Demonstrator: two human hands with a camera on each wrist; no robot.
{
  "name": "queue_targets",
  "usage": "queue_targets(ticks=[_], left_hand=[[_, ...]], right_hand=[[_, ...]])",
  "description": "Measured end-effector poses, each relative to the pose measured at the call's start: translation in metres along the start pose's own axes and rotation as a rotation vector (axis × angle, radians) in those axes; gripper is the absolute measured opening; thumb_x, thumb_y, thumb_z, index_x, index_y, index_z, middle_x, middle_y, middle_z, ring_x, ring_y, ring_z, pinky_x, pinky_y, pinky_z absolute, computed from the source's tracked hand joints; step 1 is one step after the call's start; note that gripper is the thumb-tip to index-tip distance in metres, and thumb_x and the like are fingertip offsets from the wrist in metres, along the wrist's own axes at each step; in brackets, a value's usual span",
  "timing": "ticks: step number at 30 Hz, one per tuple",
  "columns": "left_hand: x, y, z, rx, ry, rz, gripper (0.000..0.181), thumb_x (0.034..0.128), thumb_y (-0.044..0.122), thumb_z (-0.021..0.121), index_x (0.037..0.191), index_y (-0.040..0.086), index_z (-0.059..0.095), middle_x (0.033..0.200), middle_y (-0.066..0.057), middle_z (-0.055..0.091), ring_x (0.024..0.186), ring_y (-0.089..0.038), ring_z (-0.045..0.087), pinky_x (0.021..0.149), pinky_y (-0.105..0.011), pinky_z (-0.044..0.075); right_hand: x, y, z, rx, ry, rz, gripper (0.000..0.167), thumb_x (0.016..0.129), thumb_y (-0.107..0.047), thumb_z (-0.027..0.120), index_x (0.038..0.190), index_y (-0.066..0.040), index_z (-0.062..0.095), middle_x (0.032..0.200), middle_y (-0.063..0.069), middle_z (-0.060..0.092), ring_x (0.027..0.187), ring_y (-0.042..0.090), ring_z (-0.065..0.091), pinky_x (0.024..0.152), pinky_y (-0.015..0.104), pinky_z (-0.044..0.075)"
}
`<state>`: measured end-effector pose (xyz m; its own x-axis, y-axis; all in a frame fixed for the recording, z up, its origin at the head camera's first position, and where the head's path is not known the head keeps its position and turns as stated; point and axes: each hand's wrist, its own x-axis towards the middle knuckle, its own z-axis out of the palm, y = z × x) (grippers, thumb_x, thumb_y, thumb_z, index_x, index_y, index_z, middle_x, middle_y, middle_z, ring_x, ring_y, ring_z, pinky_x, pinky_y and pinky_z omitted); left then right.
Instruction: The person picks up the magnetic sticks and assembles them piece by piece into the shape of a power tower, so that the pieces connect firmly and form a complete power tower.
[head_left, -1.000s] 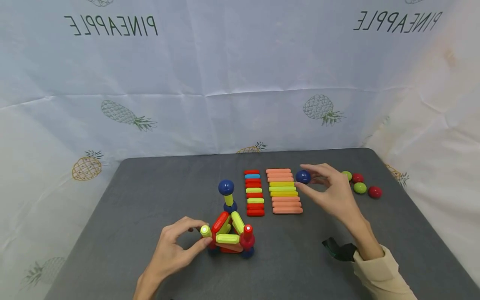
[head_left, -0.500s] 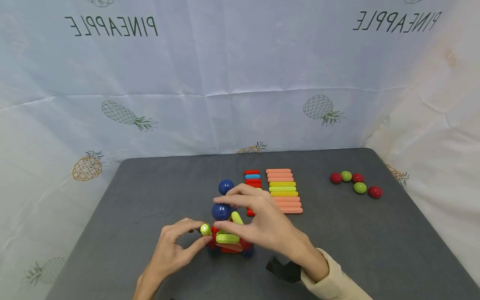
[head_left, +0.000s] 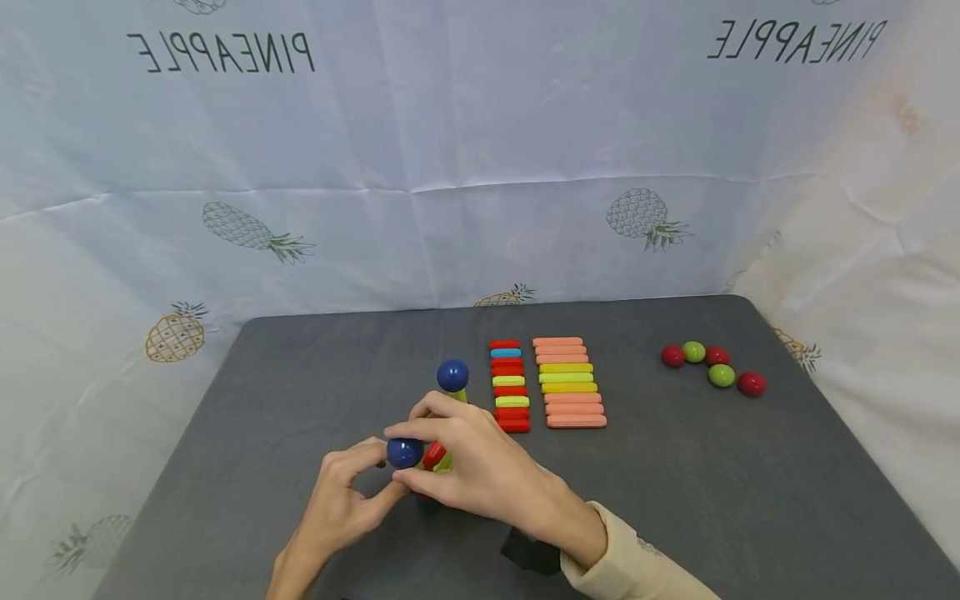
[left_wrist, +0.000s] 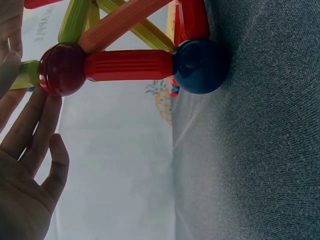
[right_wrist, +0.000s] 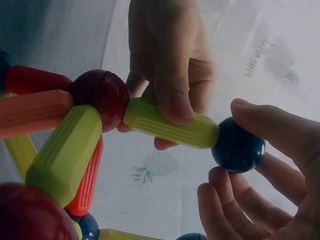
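Observation:
My right hand (head_left: pixel 487 475) pinches a dark blue ball (right_wrist: pixel 238 145) between thumb and fingers. In the right wrist view that ball meets the end of a yellow-green rod (right_wrist: pixel 170 125), which my left hand (head_left: pixel 345 500) holds between thumb and fingers. The rod's other end joins a dark red ball (right_wrist: pixel 102 100) at a corner of a ball-and-rod structure. Low in the structure, a red rod (left_wrist: pixel 129 65) links this corner to a blue ball (left_wrist: pixel 201 66). Another blue ball (head_left: pixel 452 375) tops a rod at the back. The right hand hides much of the structure in the head view.
Right of the structure lie a column of short red, yellow-green and blue rods (head_left: pixel 510 392) and a column of longer orange and yellow rods (head_left: pixel 566 378). Several red and green balls (head_left: pixel 722 376) sit farther right. A printed cloth (head_left: pixel 480 150) hangs behind the grey table (head_left: pixel 322 367).
My right hand has carried the blue ball leftward from beside the rod columns to the top of the rod in my left hand. The left hand has stayed in place.

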<state>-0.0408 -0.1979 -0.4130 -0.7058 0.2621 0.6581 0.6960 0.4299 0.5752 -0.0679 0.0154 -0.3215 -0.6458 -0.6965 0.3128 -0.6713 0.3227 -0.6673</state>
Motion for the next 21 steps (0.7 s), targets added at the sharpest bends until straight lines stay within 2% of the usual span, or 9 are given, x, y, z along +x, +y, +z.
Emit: queue_targets(ticks=[4, 7, 10, 14, 17, 21], left_hand=[[0.000, 0.000, 0.001, 0.003, 0.008, -0.003, 0.025, 0.0784, 0.006, 0.087, 0.099, 0.014, 0.075, 0.083, 0.000, 0.074, 0.071, -0.003, 0.060, 0.070, -0.016, 0.049], [-0.001, -0.001, 0.001, 0.000, 0.013, -0.001, 0.019, 0.0819, 0.011, 0.085, 0.097, 0.014, 0.074, 0.081, 0.001, 0.073, 0.069, -0.004, 0.059, 0.069, -0.017, 0.048], [0.000, -0.001, 0.002, -0.002, 0.010, 0.001, 0.016, 0.0838, 0.014, 0.084, 0.095, 0.016, 0.073, 0.078, 0.003, 0.071, 0.067, -0.004, 0.057, 0.068, -0.017, 0.047], [0.000, 0.000, 0.002, 0.008, -0.006, -0.016, 0.026, 0.0775, 0.005, 0.087, 0.095, 0.018, 0.073, 0.077, 0.005, 0.069, 0.068, -0.002, 0.058, 0.068, -0.016, 0.047], [0.000, 0.001, 0.002, 0.029, -0.018, -0.050, 0.035, 0.0721, -0.001, 0.088, 0.095, 0.021, 0.073, 0.078, 0.008, 0.068, 0.069, -0.002, 0.059, 0.067, -0.015, 0.048], [0.000, 0.002, 0.001, 0.050, -0.032, -0.087, 0.036, 0.0713, 0.000, 0.088, 0.092, 0.024, 0.071, 0.076, 0.010, 0.064, 0.068, -0.001, 0.056, 0.066, -0.015, 0.046]], right_hand=[[0.000, -0.001, 0.001, -0.009, -0.003, 0.018, 0.036, 0.089, -0.015, 0.080, 0.123, -0.009, 0.074, 0.107, 0.003, 0.064, 0.083, 0.010, 0.059, 0.067, 0.010, 0.045], [-0.001, -0.002, 0.000, -0.011, -0.008, 0.028, 0.041, 0.089, -0.018, 0.081, 0.128, -0.011, 0.072, 0.109, 0.003, 0.064, 0.086, 0.014, 0.062, 0.069, 0.010, 0.046], [-0.005, -0.002, -0.004, -0.010, 0.024, 0.018, 0.046, 0.087, -0.022, 0.083, 0.130, -0.013, 0.070, 0.110, 0.002, 0.065, 0.090, 0.015, 0.064, 0.071, 0.010, 0.048], [-0.015, 0.001, -0.016, -0.041, 0.140, -0.015, 0.046, 0.084, -0.025, 0.086, 0.126, -0.015, 0.072, 0.108, -0.001, 0.066, 0.088, 0.010, 0.062, 0.068, 0.013, 0.049], [-0.025, 0.008, -0.032, -0.077, 0.231, -0.002, 0.043, 0.083, -0.023, 0.087, 0.123, -0.016, 0.073, 0.109, -0.002, 0.067, 0.090, 0.008, 0.059, 0.070, 0.018, 0.052], [-0.042, 0.027, -0.062, -0.162, 0.360, 0.054, 0.042, 0.080, -0.018, 0.088, 0.120, -0.015, 0.074, 0.114, -0.001, 0.072, 0.097, 0.010, 0.067, 0.084, 0.032, 0.060]])
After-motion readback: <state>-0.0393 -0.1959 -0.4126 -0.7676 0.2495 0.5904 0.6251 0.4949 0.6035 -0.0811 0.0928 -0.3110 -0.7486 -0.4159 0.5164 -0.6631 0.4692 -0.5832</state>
